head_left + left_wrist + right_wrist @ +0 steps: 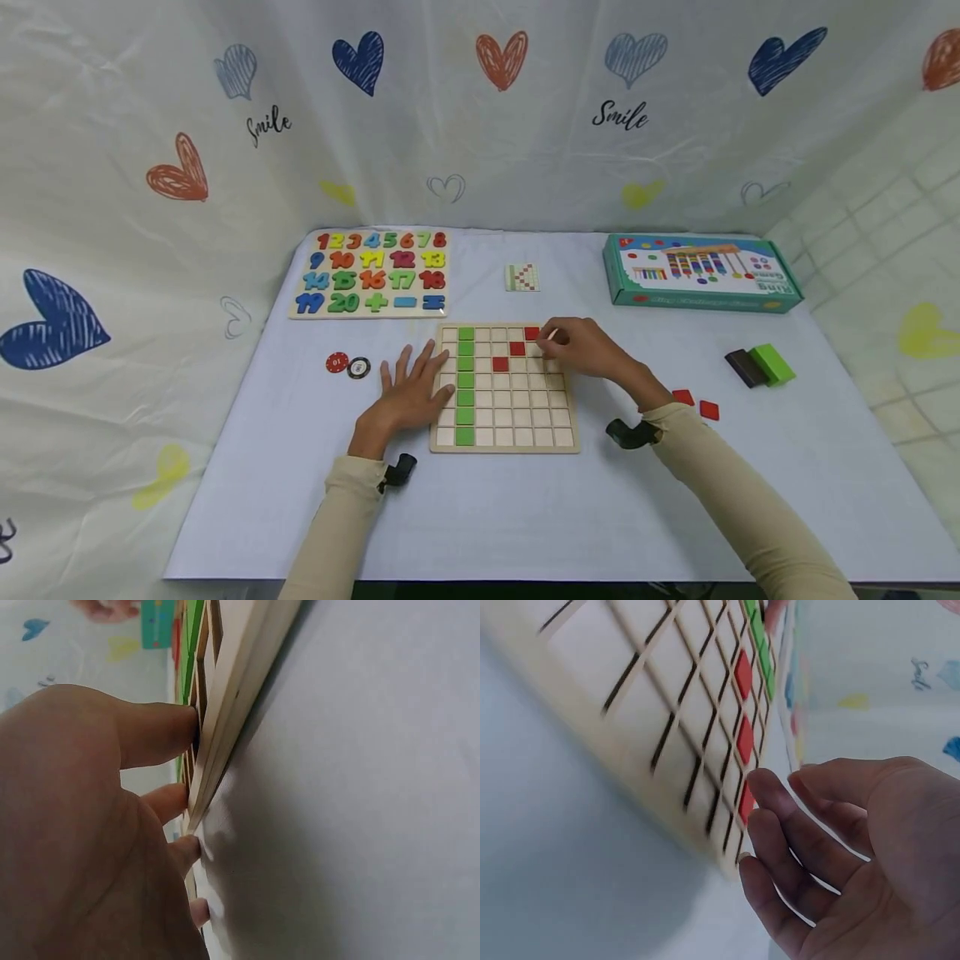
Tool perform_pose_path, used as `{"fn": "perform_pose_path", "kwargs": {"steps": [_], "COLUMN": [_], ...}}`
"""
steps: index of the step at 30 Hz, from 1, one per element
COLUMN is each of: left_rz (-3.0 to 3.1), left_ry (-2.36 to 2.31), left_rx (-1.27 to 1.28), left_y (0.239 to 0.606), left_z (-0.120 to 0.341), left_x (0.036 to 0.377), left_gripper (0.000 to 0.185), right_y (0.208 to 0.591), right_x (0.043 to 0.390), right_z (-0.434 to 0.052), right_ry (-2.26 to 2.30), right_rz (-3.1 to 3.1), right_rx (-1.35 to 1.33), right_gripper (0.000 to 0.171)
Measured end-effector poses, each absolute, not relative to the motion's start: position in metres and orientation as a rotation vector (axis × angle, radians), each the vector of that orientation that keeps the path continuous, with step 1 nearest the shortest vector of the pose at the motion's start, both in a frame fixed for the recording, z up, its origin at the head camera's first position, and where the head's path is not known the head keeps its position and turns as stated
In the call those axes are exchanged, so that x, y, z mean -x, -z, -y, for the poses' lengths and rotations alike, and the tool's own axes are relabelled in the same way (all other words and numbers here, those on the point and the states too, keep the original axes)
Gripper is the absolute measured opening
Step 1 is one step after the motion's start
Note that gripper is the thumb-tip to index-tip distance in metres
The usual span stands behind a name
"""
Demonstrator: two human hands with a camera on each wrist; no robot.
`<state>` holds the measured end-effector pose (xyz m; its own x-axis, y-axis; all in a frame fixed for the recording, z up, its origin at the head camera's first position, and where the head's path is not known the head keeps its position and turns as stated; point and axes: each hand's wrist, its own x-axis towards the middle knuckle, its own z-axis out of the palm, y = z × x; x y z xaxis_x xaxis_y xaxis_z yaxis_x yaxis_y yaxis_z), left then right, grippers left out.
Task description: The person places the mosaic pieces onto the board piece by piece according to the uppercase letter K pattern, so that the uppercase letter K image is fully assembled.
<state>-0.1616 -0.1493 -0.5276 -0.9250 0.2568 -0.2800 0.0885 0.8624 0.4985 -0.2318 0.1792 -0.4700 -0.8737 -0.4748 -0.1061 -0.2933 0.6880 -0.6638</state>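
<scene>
A wooden grid board [522, 449] lies mid-table, with a column of green tiles [466, 363] near its left side. Three red tiles [500, 364] form a diagonal climbing toward the upper right. My left hand [405, 402], fingers spread, rests on the board's left edge; the left wrist view shows the thumb [157, 735] touching the frame. Over the board's upper right part is my right hand [587, 348], fingertips beside the uppermost red tile [747, 802]. Its fingers [769, 832] are loosely bent, and no tile shows between them and the thumb.
Two loose red tiles [708, 410] lie near the right forearm. Farther right are black [746, 368] and green blocks [772, 364]. A small pattern card [522, 277], a number board [367, 310] and a teal box [705, 296] stand behind. Two round chips [337, 362] lie left.
</scene>
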Motion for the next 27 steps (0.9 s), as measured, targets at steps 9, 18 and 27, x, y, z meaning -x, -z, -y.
{"fn": "perform_pose_path", "kwargs": {"steps": [9, 18, 27], "left_rz": [-2.688, -2.69, -2.684], "left_ry": [-0.732, -0.696, -0.683], "left_rx": [-0.238, -0.244, -0.234], "left_y": [0.523, 0.524, 0.518], "left_z": [0.149, 0.148, 0.146], "left_x": [0.159, 0.161, 0.159], "left_gripper": [0.075, 0.077, 0.076], "right_y": [0.444, 0.43, 0.431], "right_x": [0.218, 0.2, 0.187], "right_z": [-0.258, -0.326, -0.368], "right_ry": [0.828, 0.658, 0.498], "right_rz": [-2.695, -2.583, -2.388], "right_rx": [0.518, 0.406, 0.291], "right_gripper": [0.023, 0.035, 0.048]}}
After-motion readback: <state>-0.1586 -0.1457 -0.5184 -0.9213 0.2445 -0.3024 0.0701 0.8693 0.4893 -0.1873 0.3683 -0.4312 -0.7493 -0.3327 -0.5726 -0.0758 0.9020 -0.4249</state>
